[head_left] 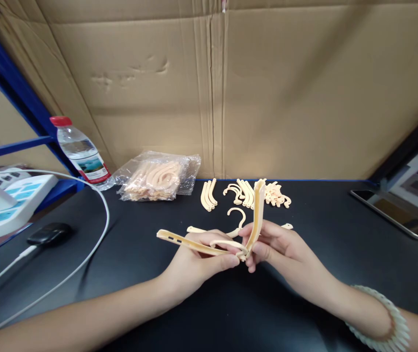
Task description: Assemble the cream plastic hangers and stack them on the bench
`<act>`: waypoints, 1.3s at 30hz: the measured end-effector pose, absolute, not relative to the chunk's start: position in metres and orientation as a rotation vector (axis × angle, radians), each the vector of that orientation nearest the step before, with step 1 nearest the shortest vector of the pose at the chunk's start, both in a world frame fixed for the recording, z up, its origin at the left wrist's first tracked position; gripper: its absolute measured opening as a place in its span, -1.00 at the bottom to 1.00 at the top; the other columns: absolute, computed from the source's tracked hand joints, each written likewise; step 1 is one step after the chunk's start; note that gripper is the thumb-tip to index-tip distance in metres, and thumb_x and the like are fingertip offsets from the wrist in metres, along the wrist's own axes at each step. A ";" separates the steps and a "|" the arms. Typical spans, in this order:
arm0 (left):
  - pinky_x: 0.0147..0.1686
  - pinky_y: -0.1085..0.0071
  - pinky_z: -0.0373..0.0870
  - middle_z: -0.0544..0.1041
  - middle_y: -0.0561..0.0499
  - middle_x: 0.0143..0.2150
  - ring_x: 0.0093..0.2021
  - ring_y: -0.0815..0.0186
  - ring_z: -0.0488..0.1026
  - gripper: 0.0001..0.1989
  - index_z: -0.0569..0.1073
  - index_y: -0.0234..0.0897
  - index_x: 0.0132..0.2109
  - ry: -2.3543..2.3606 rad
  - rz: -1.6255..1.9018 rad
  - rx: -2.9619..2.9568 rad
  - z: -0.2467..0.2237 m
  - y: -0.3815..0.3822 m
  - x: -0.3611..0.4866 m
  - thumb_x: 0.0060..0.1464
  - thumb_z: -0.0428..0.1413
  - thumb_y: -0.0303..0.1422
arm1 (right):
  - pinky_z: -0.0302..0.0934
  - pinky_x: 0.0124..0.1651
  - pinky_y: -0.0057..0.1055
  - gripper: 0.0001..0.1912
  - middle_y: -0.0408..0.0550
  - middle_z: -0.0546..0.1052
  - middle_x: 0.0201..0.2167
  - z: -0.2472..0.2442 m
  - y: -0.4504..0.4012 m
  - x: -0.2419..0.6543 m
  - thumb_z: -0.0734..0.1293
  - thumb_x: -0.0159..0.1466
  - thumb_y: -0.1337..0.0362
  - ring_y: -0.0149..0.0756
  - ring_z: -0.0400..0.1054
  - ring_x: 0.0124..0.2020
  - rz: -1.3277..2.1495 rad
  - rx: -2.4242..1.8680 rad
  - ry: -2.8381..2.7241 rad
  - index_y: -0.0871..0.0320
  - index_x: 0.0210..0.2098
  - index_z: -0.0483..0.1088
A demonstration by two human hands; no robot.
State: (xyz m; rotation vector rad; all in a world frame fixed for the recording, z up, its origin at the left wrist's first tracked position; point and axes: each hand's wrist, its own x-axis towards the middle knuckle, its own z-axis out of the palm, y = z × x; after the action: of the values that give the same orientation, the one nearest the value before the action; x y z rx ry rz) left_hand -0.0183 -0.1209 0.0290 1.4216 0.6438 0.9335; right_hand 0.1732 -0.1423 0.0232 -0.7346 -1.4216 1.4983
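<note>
Between my hands is a pale peach plastic folding hanger, its pieces meeting at the fingertips. My left hand [201, 259] is closed around one slotted hanger arm [179, 240] and the hook [227, 243] near the joint. In my right hand [278, 247], thumb and fingers pinch the other hanger arm [258, 210], which points up. The joint itself is partly covered by my fingers. Just behind my hands, another hanger [237, 213] lies on the black table, its middle partly hidden.
Farther back lie loose hanger arms [208, 195], hooks [234, 189] and a heap of small parts [277, 194]. A clear bag of pieces [154, 178] sits beside a water bottle [84, 154]. A white cable [104, 215], black charger [50, 234] and power strip [22, 200] are left; a tablet [395, 212] is right.
</note>
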 end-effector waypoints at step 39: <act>-0.21 0.40 0.48 0.61 0.01 -0.41 -0.31 0.32 0.55 -0.86 0.54 -0.32 -0.38 0.788 0.937 1.106 0.012 -0.131 -0.015 -0.03 0.33 -0.36 | 0.39 -0.44 -0.42 -0.74 -0.11 0.48 -0.43 0.014 -0.145 0.161 0.43 0.19 0.10 -0.33 0.44 -0.42 1.317 -0.918 -1.374 0.14 -0.37 0.36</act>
State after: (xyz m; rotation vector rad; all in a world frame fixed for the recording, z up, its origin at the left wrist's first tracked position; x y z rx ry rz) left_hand -0.0146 -0.1307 0.0118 1.1065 0.7877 0.9366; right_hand 0.1615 -0.1451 0.0141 -0.9177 -1.3744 1.3171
